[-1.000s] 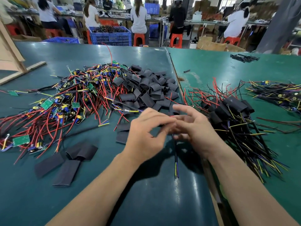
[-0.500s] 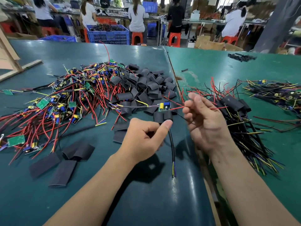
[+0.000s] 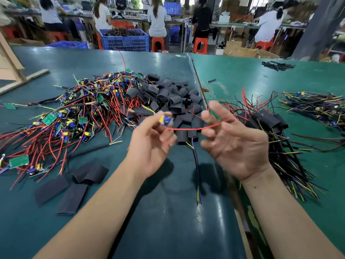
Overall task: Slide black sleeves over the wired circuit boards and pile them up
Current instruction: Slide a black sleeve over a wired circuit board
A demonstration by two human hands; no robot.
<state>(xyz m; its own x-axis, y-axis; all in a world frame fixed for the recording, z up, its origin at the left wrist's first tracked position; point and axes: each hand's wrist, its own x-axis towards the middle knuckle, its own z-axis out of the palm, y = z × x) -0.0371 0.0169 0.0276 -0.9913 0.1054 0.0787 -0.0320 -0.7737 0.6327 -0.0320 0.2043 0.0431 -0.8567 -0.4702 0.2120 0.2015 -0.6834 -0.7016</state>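
My left hand (image 3: 151, 144) pinches a small circuit board (image 3: 165, 119) with blue and yellow parts, blurred by motion. A red wire (image 3: 194, 128) runs from it to my right hand (image 3: 235, 143), whose thumb and fingers hold the wire's far end beside a green piece. Between the hands hangs a black sleeve (image 3: 183, 136) with a black cable (image 3: 196, 165) trailing down from it. Bare wired boards (image 3: 74, 113) lie heaped on the left, loose black sleeves (image 3: 168, 96) behind the hands, and sleeved boards (image 3: 267, 118) are piled on the right.
Flat sleeves (image 3: 74, 195) lie at lower left. Another wire bundle (image 3: 317, 107) sits at far right. A seam (image 3: 197, 81) divides the two green tables. Blue crates (image 3: 125, 42), stools and seated people are beyond the far edge.
My hands have drawn apart and risen. The board came out of the right hand's cover into the left hand's pinch, and the red wire now stretches between the two hands.
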